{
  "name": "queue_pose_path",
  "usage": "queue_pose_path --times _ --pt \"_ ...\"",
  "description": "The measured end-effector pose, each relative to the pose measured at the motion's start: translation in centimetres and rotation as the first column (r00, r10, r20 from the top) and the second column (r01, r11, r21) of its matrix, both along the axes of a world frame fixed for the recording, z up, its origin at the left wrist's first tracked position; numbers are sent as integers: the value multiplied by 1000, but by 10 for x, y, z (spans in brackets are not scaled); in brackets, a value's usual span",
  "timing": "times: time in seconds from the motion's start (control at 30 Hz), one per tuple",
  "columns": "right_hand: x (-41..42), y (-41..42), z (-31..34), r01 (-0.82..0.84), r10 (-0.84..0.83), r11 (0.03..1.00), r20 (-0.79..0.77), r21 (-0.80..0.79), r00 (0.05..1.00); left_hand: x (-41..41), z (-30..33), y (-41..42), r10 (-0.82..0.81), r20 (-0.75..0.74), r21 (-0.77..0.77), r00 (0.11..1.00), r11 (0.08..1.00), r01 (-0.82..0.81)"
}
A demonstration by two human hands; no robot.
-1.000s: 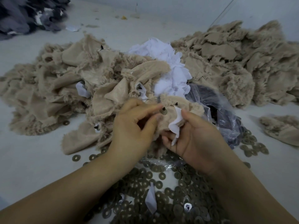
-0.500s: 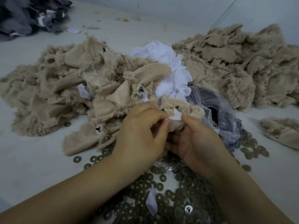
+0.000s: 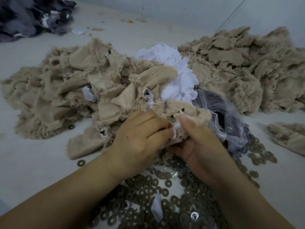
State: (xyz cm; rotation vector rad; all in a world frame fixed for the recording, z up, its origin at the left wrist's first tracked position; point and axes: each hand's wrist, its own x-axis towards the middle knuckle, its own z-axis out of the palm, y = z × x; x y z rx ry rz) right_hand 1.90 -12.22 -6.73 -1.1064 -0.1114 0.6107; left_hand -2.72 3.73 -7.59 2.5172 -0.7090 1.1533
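Both hands work on one beige plush fabric piece point(image 3: 196, 113) held in the middle of the view. My left hand point(image 3: 140, 138) pinches the fabric and a small white patch point(image 3: 175, 129) on it with curled fingers. My right hand point(image 3: 201, 142) grips the same piece from below, thumb pressing on top beside the patch. A round washer with a dark pointed post point(image 3: 171, 119) sits on the fabric just above my left fingertips. A second dark post point(image 3: 182, 110) pokes out further up.
A heap of grey washers point(image 3: 165, 195) lies under my wrists. A clear plastic bag point(image 3: 231, 123) of dark parts is at right. Beige plush piles lie to the left point(image 3: 54, 96) and to the right point(image 3: 239, 68), white patches point(image 3: 173, 75) between, dark fabric point(image 3: 29, 15) far left.
The white patch hung loose from my right hand; now it is pressed onto the fabric. My left fingers closed down on it, and a washer now shows on the post.
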Motion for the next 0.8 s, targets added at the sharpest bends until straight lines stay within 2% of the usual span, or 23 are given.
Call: queue_pose_path --times 0.1,0.23,0.43,0.57,0.7,0.77,0.8 --pt "-3 2 -4 46 -44 998 65 -29 997 0 2 -3 -20 28 38 999 999 19" --pt "-1 1 0 112 -113 994 108 16 988 -2 2 5 2 82 -18 997 1000 -1" --pt "-3 3 4 71 -82 992 106 101 991 -4 4 11 6 91 -99 996 995 3" --pt "0 2 5 104 -109 993 93 53 990 -6 6 10 2 22 -176 1000 984 2" --pt "2 2 5 134 -141 985 58 106 988 -7 7 11 36 -25 -270 999 962 -42" --pt "2 3 5 140 -146 983 46 118 988 -7 8 9 21 -148 -411 989 908 -81" --pt "3 3 5 141 -147 983 39 115 988 -6 10 7 -25 -247 -514 969 851 -109"
